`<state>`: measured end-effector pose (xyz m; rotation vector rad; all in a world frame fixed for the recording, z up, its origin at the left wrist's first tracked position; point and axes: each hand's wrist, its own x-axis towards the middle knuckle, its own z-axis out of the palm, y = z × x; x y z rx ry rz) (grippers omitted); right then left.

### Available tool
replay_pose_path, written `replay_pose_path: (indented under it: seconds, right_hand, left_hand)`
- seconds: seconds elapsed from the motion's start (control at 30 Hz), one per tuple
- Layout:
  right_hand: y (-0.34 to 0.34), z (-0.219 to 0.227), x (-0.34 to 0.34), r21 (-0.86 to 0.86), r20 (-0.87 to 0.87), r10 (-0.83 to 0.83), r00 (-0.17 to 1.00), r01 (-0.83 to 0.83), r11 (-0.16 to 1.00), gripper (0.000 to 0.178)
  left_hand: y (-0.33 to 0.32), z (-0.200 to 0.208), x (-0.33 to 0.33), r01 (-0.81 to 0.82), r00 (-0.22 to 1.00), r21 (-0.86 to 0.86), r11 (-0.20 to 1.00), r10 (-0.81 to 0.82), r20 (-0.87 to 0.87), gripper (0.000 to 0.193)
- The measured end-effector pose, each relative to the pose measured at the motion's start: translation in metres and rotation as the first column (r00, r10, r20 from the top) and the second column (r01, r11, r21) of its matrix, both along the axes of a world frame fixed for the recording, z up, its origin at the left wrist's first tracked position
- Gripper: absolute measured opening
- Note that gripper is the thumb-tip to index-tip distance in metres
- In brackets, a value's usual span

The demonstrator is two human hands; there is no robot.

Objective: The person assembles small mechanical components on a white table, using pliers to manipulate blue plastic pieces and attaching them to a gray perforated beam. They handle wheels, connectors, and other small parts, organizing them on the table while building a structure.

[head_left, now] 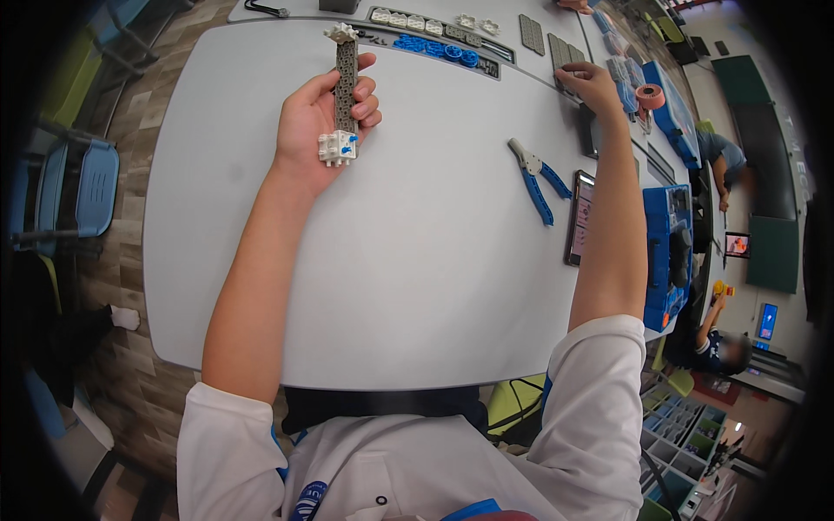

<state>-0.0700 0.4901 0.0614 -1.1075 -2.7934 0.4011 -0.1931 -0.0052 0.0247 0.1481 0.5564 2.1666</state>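
Observation:
My left hand (pixel 314 117) is closed around a long grey perforated building beam (pixel 346 91), held upright above the table. At the beam's lower end sits a white studded connector block (pixel 337 148) with blue pegs (pixel 349 143) in it. Another white toothed piece (pixel 341 33) tops the beam. My right hand (pixel 595 89) reaches to the far right, its fingers bent and pinched at a grey perforated building plate (pixel 566 54). Its fingertips partly cover that plate. A second grey plate (pixel 532 35) lies to the left.
Blue-handled pliers (pixel 540 181) and a phone (pixel 580 217) lie left of my right forearm. At the far edge, a grey tray (pixel 499 73) holds blue parts (pixel 421 45), beside white blocks (pixel 408 19). Blue cases (pixel 667 252) stand on the right; other people (pixel 725 165) are beyond.

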Motion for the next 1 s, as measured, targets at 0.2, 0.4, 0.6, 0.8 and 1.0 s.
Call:
replay_pose_path:
  seconds: [0.2, 0.4, 0.6, 0.8, 1.0]
  right_hand:
    - [0.015, -0.002, 0.001, -0.012, -0.143, -0.134, 0.981, 0.133, 0.991, 0.045]
    - [0.056, -0.010, 0.027, 0.036, -0.202, -0.303, 0.931, 0.317, 0.948, 0.041]
    - [0.089, -0.037, 0.041, -0.147, -0.215, -0.272, 0.938, 0.244, 0.959, 0.038]
    - [0.088, -0.037, 0.039, -0.118, -0.196, -0.314, 0.929, 0.295, 0.948, 0.038]
    - [0.076, -0.033, 0.039, -0.061, -0.220, -0.272, 0.937, 0.265, 0.962, 0.044]
  left_hand:
    - [-0.001, -0.001, -0.001, 0.013, 1.000, 0.021, 1.000, -0.013, 0.002, 0.044]
    - [0.000, -0.001, -0.001, -0.002, 1.000, -0.007, 1.000, 0.002, 0.001, 0.045]
    - [0.000, -0.003, -0.002, 0.010, 1.000, -0.006, 1.000, -0.010, -0.016, 0.046]
    - [0.000, -0.005, -0.003, 0.014, 1.000, 0.004, 1.000, -0.014, -0.013, 0.046]
    - [0.001, -0.004, -0.003, 0.012, 1.000, -0.009, 1.000, -0.012, 0.003, 0.047]
